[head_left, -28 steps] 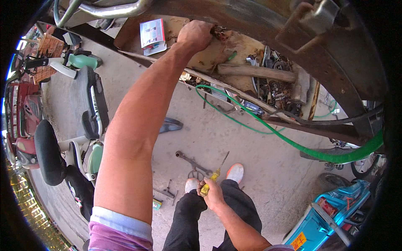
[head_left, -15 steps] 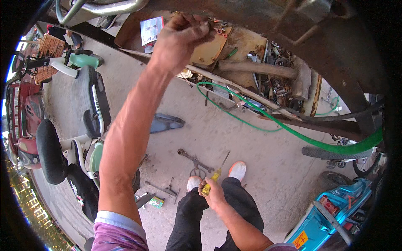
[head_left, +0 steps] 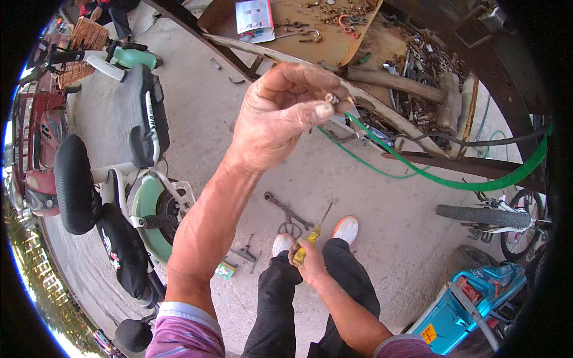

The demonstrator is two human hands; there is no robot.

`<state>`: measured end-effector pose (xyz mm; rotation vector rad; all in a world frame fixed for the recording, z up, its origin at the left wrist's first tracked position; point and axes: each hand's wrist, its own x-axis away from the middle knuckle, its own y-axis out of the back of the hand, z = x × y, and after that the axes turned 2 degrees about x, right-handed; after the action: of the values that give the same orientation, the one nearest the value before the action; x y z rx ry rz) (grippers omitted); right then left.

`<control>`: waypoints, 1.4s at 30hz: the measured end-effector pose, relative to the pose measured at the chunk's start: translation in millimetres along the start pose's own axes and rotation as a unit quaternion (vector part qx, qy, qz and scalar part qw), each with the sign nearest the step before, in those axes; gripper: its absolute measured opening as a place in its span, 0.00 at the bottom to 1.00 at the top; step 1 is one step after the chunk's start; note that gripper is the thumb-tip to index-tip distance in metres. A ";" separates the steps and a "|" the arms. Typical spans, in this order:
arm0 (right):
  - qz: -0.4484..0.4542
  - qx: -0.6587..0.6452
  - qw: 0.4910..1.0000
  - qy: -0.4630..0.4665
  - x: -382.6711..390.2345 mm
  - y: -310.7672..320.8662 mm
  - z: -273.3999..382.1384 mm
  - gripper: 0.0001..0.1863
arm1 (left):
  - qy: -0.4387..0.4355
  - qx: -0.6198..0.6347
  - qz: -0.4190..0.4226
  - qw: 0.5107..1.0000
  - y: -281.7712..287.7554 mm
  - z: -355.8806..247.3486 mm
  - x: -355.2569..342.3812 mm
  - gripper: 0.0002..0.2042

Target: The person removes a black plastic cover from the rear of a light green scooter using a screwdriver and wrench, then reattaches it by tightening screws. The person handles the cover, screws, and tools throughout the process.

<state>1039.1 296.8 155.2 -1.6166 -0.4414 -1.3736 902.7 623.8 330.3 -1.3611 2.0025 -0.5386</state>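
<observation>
My left hand [head_left: 286,113] is raised in front of the workbench, palm turned up. Its thumb and fingers hold a small metal bolt [head_left: 332,98], whose far end the fingers partly hide. Lower down, close to my knees, my right hand [head_left: 309,261] is wrapped round the yellow handle of a screwdriver [head_left: 310,243], its thin shaft pointing up and away. On the ground by my shoes lie a wrench [head_left: 288,210] and a pair of scissors [head_left: 289,228].
A bench tray [head_left: 286,49] carries loose hardware, a booklet [head_left: 255,19] and a hammer [head_left: 406,85]. A green hose [head_left: 477,181] crosses on the right. A white and green scooter [head_left: 143,197] stands left; a blue scooter body [head_left: 462,307] and a bicycle wheel [head_left: 477,215] are on the right.
My left hand has come back from the bench tray toward me, and the bolt now shows between its fingers. My right hand keeps hold of the screwdriver, almost unmoved.
</observation>
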 end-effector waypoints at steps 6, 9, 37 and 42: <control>-0.003 0.003 1.000 -0.009 -1.3 -4.6 -11.3 0.16 | 0.066 0.064 -0.071 0.993 -10.7 -14.0 23.1 0.15; -0.013 0.007 1.000 -0.005 -1.4 -6.4 -12.4 0.16 | 0.080 0.104 -0.084 0.988 -12.5 -14.9 29.7 0.15; -0.063 0.143 0.988 0.014 143.6 59.2 -103.0 0.11 | 0.384 -0.009 -0.447 0.808 -122.4 -70.7 419.8 0.14; -0.050 0.261 0.960 0.084 220.2 34.0 -97.1 0.12 | 0.423 -0.055 -0.463 0.777 -155.5 -133.1 525.6 0.15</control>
<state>1077.4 137.2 334.4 -1.0501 -0.7227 -1.3156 779.3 75.4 376.8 -2.4785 1.8063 -1.7560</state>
